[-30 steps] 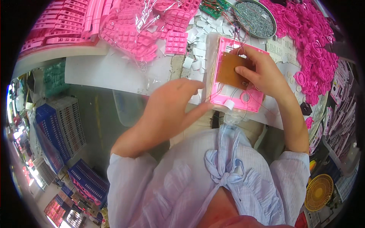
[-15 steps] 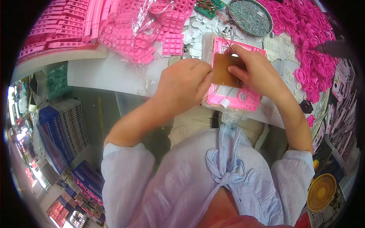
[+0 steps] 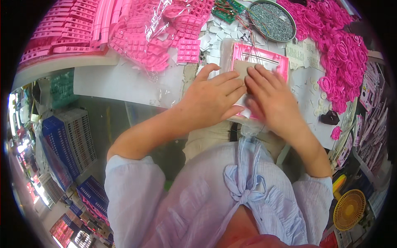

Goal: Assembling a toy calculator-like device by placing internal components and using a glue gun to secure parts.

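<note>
A pink plastic housing [image 3: 283, 63] lies on a clear plastic bag at the front of the table, with thin wires running from its top. A flat brownish board [image 3: 240, 67] sits in it, partly hidden by my hands. My left hand [image 3: 213, 95] is open, its fingers stretched over the board's left part and the thumb side toward me. My right hand [image 3: 275, 97] lies open over the right part, fingers extended and slightly blurred. Neither hand is wrapped round anything.
Pink keypads [image 3: 188, 51] and bagged ones lie at the back left, beside stacked pink strips [image 3: 72, 29]. A round tray of small metal screws [image 3: 271, 22] stands behind. Green circuit boards [image 3: 226, 10] are at the back; pink rings [image 3: 337, 49] are heaped on the right.
The board has gone from tilted in my right hand to lying in the housing, its other, greyer face up. My left hand has unclenched, and both hands now spread over the board.
</note>
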Tool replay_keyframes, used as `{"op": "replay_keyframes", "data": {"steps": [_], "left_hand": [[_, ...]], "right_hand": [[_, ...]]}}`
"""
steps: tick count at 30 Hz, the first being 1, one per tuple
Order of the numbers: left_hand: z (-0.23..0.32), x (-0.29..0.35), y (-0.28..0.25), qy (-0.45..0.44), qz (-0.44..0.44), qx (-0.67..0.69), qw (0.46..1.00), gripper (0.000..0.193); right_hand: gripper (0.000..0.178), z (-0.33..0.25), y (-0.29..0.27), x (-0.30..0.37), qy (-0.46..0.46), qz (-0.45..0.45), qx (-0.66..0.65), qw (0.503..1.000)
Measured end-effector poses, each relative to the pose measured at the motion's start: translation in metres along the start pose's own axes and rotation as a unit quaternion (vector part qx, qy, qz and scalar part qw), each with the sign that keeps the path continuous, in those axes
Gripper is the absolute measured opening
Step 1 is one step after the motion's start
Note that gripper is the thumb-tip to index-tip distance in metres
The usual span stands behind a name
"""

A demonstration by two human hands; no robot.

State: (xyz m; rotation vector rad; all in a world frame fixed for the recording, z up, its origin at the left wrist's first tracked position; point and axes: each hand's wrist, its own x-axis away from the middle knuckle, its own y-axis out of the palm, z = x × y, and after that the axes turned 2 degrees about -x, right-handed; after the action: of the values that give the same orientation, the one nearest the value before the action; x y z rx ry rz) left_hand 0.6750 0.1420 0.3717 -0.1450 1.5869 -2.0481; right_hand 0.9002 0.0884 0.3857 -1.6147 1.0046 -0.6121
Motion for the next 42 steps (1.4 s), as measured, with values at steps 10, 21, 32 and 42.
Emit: {"op": "replay_keyframes", "data": {"steps": [10,21,32,42], "left_hand": [[0.007,-0.026,-0.029,-0.017,-0.155,-0.002,0.988,0.032],[-0.077,-0.232,0.041,0.011,-0.126,-0.188,0.974,0.014],[-0.072,-0.236,0.011,-0.045,-0.024,-0.131,0.990,0.025],[0.016,-0.056,0.009,-0.071,0.166,0.251,0.951,0.009]], "right_hand": [[0.045,0.028,-0.049,-0.007,-0.019,-0.019,-0.135,0.990],[0.026,0.231,-0.145,0.020,0.054,0.459,-0.214,0.861],[0.030,0.111,-0.113,-0.045,0.070,0.357,-0.574,0.733],[0.032,0.025,-0.068,-0.014,-0.094,0.298,-0.705,0.636]]}}
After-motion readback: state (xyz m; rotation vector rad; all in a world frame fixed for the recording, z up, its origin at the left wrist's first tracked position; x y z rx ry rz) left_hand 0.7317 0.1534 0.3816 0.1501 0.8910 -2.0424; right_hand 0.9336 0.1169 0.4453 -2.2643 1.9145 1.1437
